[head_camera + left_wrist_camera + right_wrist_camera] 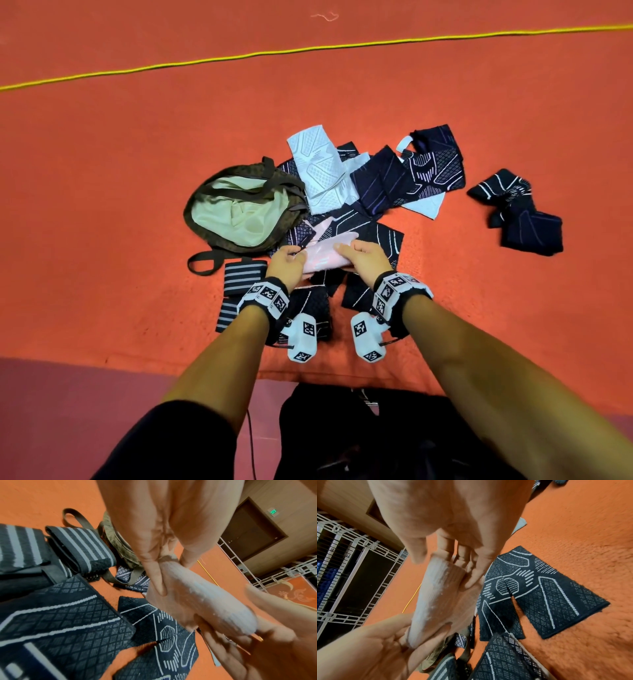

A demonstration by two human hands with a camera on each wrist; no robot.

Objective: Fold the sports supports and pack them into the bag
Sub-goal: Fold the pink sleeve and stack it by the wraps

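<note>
A folded pink support (325, 255) is held between both hands just above the pile. My left hand (287, 262) grips its left end (171, 566), thumb and fingers curled round it. My right hand (359, 255) grips the other end (443, 569). The olive bag (239, 209) lies open on the orange floor to the left, its pale lining showing. Several dark patterned supports (380, 181) and a white one (317, 171) lie in a heap behind my hands. Two grey striped supports (245, 275) lie folded by my left wrist.
More dark supports (520, 216) lie apart at the right. A yellow cord (308, 49) crosses the orange floor far behind. The bag's strap (202, 265) loops out toward me. A wire rack (351, 561) and a door (254, 534) show in the wrist views.
</note>
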